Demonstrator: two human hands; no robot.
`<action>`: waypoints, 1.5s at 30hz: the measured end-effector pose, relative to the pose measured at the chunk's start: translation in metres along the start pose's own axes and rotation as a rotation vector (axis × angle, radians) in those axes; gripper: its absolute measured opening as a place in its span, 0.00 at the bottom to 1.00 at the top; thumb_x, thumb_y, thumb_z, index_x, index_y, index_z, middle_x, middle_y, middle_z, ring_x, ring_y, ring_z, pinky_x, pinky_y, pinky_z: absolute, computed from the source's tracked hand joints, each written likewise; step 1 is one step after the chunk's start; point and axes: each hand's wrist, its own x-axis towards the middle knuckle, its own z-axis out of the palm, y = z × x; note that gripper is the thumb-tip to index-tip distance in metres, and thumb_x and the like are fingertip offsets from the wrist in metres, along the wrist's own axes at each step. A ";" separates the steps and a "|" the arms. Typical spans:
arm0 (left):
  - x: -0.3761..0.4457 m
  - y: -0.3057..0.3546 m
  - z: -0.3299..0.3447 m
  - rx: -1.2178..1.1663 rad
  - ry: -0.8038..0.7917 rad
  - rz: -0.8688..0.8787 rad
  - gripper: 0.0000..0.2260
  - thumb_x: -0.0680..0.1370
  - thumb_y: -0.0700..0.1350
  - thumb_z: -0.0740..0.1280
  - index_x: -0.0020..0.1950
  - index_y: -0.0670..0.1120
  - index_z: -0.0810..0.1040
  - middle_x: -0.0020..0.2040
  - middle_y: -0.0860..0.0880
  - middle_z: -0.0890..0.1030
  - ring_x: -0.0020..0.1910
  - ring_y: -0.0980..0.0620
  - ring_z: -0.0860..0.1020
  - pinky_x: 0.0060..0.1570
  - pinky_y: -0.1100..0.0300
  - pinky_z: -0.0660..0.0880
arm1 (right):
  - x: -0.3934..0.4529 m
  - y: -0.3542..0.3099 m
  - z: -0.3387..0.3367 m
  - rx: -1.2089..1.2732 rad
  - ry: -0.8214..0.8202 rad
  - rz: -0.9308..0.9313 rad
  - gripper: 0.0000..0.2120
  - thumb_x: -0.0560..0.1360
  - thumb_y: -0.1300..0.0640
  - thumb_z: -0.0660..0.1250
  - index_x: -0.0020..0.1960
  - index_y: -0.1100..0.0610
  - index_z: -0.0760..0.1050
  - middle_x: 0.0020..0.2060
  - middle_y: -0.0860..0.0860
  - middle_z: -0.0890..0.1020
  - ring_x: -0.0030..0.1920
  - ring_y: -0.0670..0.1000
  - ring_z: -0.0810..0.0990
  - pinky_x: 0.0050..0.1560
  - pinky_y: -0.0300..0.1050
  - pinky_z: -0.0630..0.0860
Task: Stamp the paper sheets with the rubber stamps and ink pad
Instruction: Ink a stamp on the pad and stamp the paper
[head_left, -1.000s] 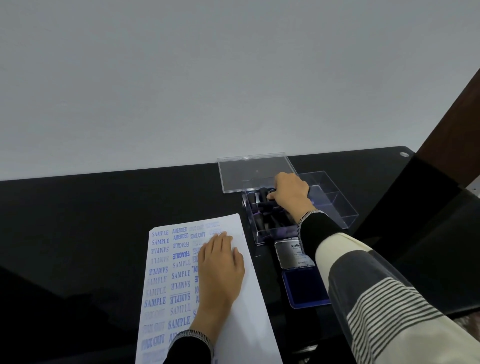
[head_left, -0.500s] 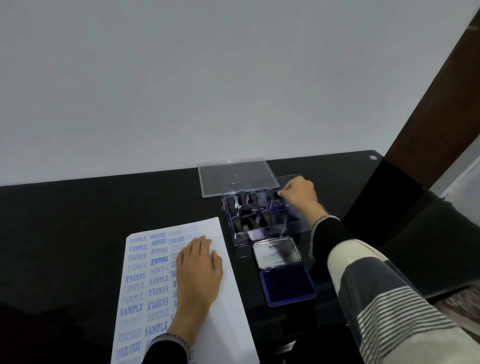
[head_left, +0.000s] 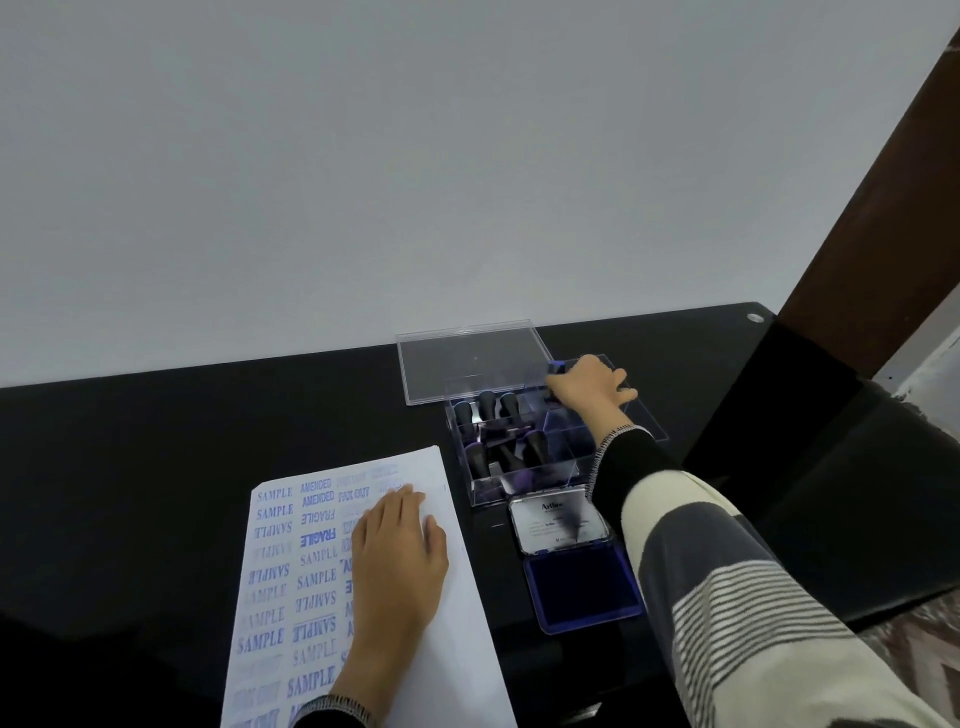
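The paper sheet (head_left: 457, 597) lies on the black table (head_left: 130, 467) just left of the clear stamp box (head_left: 519, 452), its left part already crowded with blue SAMPLE, AMENDED and FRAGILE prints while the right strip is bare. Your left hand (head_left: 397, 551) rests flat on it, fingers straight, which is the hold you want. The rubber stamps (head_left: 498, 415) stand and lie in the box's left compartments, and the ink pad (head_left: 582, 592) sits open just in front of the box, lid hinged back.

Your right hand (head_left: 587, 387) is over the box's far right compartment, fingers curled round something dark with a blue edge (it looks like a stamp, though most of it is hidden). You appear to be either fetching or putting one back; I cannot tell which.

If you are taking it, lift straight up so it clears the divider and the leaning clear lid (head_left: 467, 358). Press it squarely on the pad, then aim for the bare strip right of your left hand. Come down level, don't rock it, and keep the sheet pinned.
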 end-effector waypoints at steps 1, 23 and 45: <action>0.000 0.000 0.000 0.003 -0.002 0.001 0.12 0.76 0.41 0.68 0.59 0.42 0.78 0.59 0.46 0.80 0.60 0.46 0.77 0.63 0.50 0.70 | -0.002 0.000 -0.004 0.157 0.066 -0.001 0.16 0.74 0.48 0.67 0.54 0.58 0.76 0.59 0.57 0.76 0.68 0.60 0.62 0.65 0.58 0.59; -0.034 0.035 -0.037 -0.306 -0.466 0.242 0.21 0.77 0.60 0.63 0.68 0.54 0.72 0.66 0.60 0.71 0.68 0.59 0.65 0.67 0.65 0.61 | -0.190 0.122 -0.016 0.521 0.038 -0.418 0.10 0.75 0.60 0.70 0.51 0.49 0.72 0.37 0.52 0.80 0.37 0.49 0.80 0.39 0.34 0.75; -0.044 0.035 -0.014 -0.082 -0.445 0.393 0.35 0.73 0.71 0.59 0.76 0.59 0.59 0.76 0.61 0.57 0.76 0.58 0.53 0.75 0.57 0.43 | -0.195 0.140 0.023 0.211 0.140 -0.630 0.11 0.77 0.62 0.66 0.58 0.52 0.69 0.47 0.51 0.79 0.47 0.49 0.79 0.45 0.47 0.80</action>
